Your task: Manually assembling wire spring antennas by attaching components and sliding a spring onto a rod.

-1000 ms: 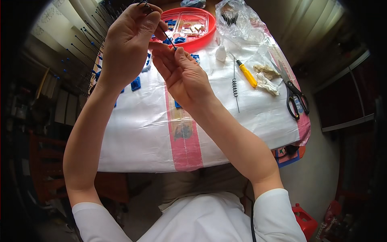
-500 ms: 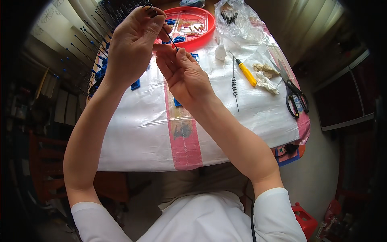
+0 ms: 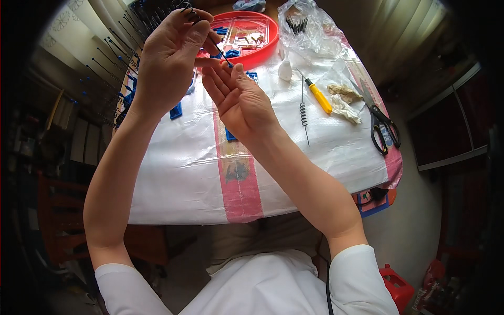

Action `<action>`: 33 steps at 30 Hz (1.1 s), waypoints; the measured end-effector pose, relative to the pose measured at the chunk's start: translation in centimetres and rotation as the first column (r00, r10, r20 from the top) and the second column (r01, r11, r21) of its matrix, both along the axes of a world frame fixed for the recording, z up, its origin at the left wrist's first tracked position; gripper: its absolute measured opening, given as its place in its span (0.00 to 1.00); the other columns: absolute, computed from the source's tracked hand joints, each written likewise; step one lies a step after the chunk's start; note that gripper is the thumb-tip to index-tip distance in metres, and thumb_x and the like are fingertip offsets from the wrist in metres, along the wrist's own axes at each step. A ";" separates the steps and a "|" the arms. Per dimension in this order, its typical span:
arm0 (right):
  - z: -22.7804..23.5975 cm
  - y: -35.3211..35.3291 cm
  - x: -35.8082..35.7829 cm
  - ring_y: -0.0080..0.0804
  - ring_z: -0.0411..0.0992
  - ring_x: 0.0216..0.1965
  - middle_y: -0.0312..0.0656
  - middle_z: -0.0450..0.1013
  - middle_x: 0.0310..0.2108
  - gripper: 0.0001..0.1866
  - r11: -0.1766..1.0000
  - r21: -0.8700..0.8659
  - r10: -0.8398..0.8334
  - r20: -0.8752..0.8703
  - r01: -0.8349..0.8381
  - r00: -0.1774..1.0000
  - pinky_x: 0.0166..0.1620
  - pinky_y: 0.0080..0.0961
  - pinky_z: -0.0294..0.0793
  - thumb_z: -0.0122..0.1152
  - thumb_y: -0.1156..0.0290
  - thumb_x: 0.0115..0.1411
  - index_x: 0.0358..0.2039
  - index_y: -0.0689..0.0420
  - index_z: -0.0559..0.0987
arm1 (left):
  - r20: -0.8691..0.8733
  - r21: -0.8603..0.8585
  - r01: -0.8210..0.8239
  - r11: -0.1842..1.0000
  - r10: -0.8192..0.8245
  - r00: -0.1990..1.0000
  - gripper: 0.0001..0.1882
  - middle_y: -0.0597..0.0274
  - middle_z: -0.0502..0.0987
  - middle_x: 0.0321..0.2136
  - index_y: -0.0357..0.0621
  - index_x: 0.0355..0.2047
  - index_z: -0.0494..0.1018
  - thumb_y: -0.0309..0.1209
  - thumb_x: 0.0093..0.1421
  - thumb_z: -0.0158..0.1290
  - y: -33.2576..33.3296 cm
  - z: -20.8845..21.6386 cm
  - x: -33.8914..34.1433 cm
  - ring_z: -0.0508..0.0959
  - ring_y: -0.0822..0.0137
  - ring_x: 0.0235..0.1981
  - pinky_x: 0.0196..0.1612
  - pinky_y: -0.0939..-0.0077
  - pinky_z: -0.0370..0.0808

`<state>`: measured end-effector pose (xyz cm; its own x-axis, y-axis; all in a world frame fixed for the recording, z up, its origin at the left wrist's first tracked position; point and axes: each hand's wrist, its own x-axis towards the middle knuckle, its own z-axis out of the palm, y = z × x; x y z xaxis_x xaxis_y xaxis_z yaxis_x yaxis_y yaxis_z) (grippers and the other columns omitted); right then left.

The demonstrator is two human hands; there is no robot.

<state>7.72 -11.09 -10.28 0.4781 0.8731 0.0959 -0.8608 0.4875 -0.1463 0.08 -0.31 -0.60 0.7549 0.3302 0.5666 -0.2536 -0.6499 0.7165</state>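
Observation:
My left hand (image 3: 170,55) is closed around a black coiled wire rod (image 3: 190,11), its coils showing above the fingers. The straight end of the rod slants down to a small blue tip (image 3: 230,64). My right hand (image 3: 244,102) has that blue tip between thumb and index finger, while its other fingers are loosely stretched, palm up. A second coiled wire rod (image 3: 303,114) lies on the table to the right, next to a yellow-handled tool (image 3: 318,96) with a dark end.
Behind my hands stands a red round tray (image 3: 269,48) with a clear plastic box and small blue and brass-coloured parts. Many blue-tipped coiled rods (image 3: 107,68) stand at the left. Rightward lie a white bottle (image 3: 285,70), crumpled tissue (image 3: 345,107), scissors (image 3: 386,128) and a clear bag (image 3: 315,26).
My right thumb has shifted slightly aside, so the blue tip shows more plainly. My left hand keeps its hold on the rod, and the view has moved a little.

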 end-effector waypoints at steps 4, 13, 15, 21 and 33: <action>0.3 -0.2 0.3 0.45 0.70 0.57 0.53 0.70 0.52 0.15 0.999 -0.043 -0.006 -0.053 0.004 0.999 0.63 0.39 0.72 0.43 0.64 0.73 0.51 0.64 0.66 | 0.029 -0.075 -0.001 0.997 0.003 1.000 0.12 0.58 0.80 0.35 0.40 0.49 0.72 0.33 0.71 0.46 -1.0 0.6 0.2 0.81 0.70 0.37 0.38 0.73 0.84; 1.1 -5.4 2.8 0.34 0.77 0.34 0.45 0.75 0.35 0.08 0.895 -0.378 -0.145 0.253 0.236 0.957 0.40 0.31 0.83 0.54 0.69 0.69 0.42 0.60 0.70 | 0.012 -0.012 -0.023 1.000 0.023 1.000 0.18 0.55 0.79 0.41 0.40 0.54 0.69 0.37 0.72 0.44 0.6 2.2 -2.1 0.82 0.67 0.41 0.40 0.71 0.84; 0.8 -9.4 6.1 0.21 0.74 0.26 0.37 0.75 0.25 0.11 0.878 -0.323 -0.117 0.572 0.354 0.812 0.27 0.19 0.74 0.62 0.62 0.64 0.34 0.56 0.76 | -0.005 -0.016 0.002 1.000 -0.002 1.000 0.17 0.57 0.79 0.40 0.40 0.53 0.70 0.38 0.71 0.45 -0.3 2.0 -2.5 0.82 0.68 0.41 0.37 0.73 0.85; 0.7 -19.3 15.3 0.42 0.79 0.31 0.47 0.79 0.29 0.08 0.312 0.141 0.537 0.789 0.939 -0.297 0.37 0.34 0.77 0.65 0.68 0.57 0.31 0.60 0.81 | 0.000 -0.087 0.071 0.994 -0.071 0.997 0.14 0.59 0.80 0.36 0.41 0.50 0.72 0.36 0.71 0.47 -3.9 -1.0 -3.5 0.81 0.71 0.38 0.36 0.73 0.85; -1.1 -19.2 11.8 0.45 0.76 0.35 0.49 0.75 0.33 0.05 0.298 0.313 0.425 0.803 0.902 -0.419 0.37 0.34 0.75 0.63 0.75 0.58 0.33 0.63 0.78 | 0.004 -0.238 0.164 0.957 -0.167 0.986 0.14 0.58 0.78 0.37 0.38 0.52 0.69 0.33 0.70 0.47 -5.3 -5.7 -3.4 0.80 0.71 0.39 0.37 0.74 0.84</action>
<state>19.56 -30.29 -11.37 0.5769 0.5450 0.6084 0.8157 -0.3454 -0.4641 -3.34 -5.60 -6.31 0.8184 0.3233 0.4750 -0.3308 -0.4109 0.8496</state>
